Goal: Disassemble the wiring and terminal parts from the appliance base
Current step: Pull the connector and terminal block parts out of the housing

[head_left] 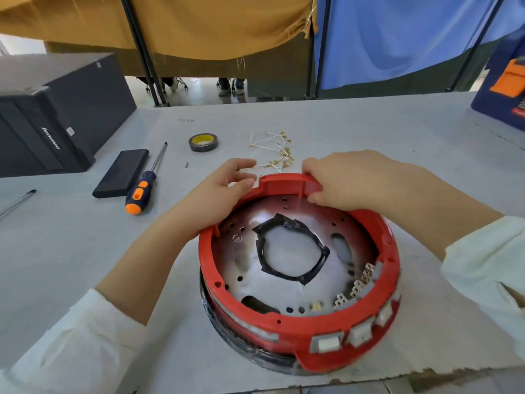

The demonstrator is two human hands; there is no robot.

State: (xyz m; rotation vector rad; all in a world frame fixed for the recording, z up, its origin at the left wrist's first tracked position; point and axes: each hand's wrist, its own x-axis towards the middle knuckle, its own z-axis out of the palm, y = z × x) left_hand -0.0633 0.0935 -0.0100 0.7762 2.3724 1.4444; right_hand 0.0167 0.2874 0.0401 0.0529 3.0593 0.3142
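Note:
A round red appliance base (pixel 298 328) lies on the table, its metal plate (pixel 287 243) showing a taped centre hole. Several metal terminals (pixel 358 285) sit along the inner right rim. My left hand (pixel 218 194) holds the far left rim, fingers curled over its edge. At the far rim, my right hand (pixel 349 180) grips a raised red tab (pixel 287 183), the thumb inside and the fingers outside. A loose pile of white wires with brass terminals (pixel 274 150) lies on the table beyond the base.
An orange-and-blue screwdriver (pixel 145 186), a flat black block (pixel 122 173) and a roll of black tape (pixel 204 142) lie to the left. A black computer case (pixel 54 115) stands far left, a blue box (pixel 502 89) far right. A small screw (pixel 186 164) lies near the tape.

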